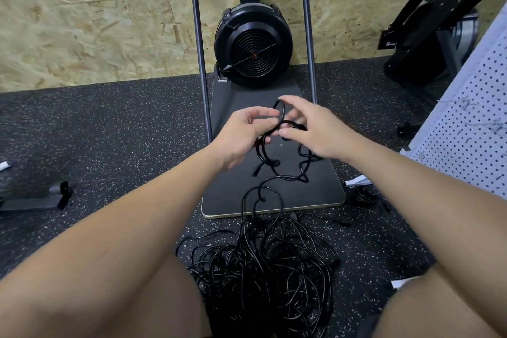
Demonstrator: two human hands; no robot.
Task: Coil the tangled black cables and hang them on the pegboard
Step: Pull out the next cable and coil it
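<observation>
Early going: one small loop in the hands, the big tangle untouched on the floor.

The pegboard [472, 129] off to the right shows no coil in view, and the pile of black cables [263, 269] sprawls between the knees. One strand climbs from it over the black base plate [323, 195]; the left hand [241, 137] curls round that first loop [281, 115], while the right hand [315, 129] pinches the cable beside it, fingers half-bent.

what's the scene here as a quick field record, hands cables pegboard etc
left hand: grips a small loop of black cable
right hand: fingers curled on the same cable
cable pile: tangled on the speckled floor, between the knees
pegboard: white, at right, no coil seen hung
fan machine: ahead, on a black platform
</observation>
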